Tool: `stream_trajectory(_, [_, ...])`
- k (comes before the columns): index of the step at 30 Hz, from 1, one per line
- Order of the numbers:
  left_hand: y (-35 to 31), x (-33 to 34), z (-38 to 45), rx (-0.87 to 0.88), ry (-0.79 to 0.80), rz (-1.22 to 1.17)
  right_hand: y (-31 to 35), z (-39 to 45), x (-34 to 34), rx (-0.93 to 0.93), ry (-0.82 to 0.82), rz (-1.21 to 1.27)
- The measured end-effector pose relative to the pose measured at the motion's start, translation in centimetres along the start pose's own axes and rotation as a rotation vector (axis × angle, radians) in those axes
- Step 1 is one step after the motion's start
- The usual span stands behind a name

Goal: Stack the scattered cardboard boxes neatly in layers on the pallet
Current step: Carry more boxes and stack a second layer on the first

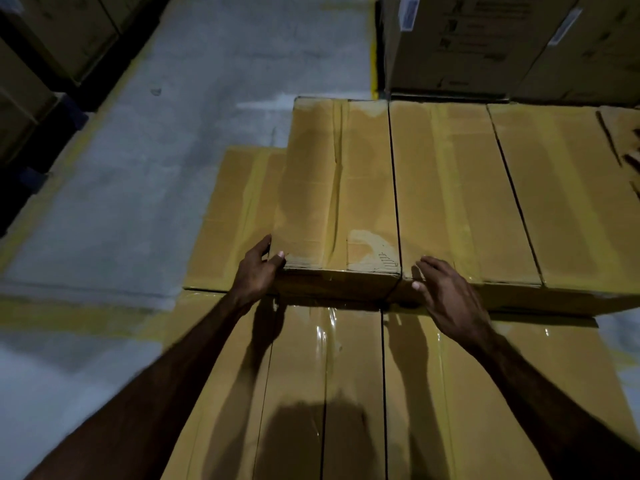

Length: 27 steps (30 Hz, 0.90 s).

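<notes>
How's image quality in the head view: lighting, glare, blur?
Head view: dim, warm light; glare streaks on the tape of the lower boxes; hard arm shadows and a head shadow there; wide-angle bending at the edges; left hand and right hand at the top box slightly soft.

A grey concrete floor (145, 188) carries the load. Taped cardboard boxes (346, 393) sit right of its yellow line (373, 60); taller cartons (485, 46) stand beyond them.

open floor (145, 188) left, stacked boxes (519, 46) ahead
</notes>
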<state>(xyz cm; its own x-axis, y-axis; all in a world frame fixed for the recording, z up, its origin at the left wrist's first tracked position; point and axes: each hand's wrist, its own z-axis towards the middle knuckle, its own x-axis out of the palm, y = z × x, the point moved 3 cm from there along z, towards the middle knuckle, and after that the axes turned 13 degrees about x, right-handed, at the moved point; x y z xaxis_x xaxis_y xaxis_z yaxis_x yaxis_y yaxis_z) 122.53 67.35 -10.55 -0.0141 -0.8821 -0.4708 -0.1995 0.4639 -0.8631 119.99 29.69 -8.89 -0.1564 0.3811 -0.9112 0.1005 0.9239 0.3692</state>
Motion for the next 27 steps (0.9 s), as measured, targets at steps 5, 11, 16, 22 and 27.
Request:
stream_trajectory(5, [-3.2, -0.8, -4.5, -0.036, 0.026, -0.026, 2.1, -3.2, -2.2, 0.050, -0.027, 0.093])
stream_trajectory(11, [-10.1, -2.9, -12.0, 0.006, 0.099, -0.037, 5.7, -9.1, -6.7, 0.185, -0.047, 0.276])
stream_trajectory(16, [-16.8, -4.2, -20.0, 0.043, 0.100, -0.131, 8.6, -15.7, -11.6, 0.376, -0.102, 0.628])
stream_trajectory(22, [-23.5, -3.1, -32.4, 0.024, -0.026, -0.225, 8.6, -25.4, -16.6, 0.445, -0.020, 0.902])
stream_trajectory(27, [-27.6, -0.4, -41.9, -0.059, -0.243, -0.349, 6.6, -31.5, -20.6, 0.383, 0.122, 0.953])
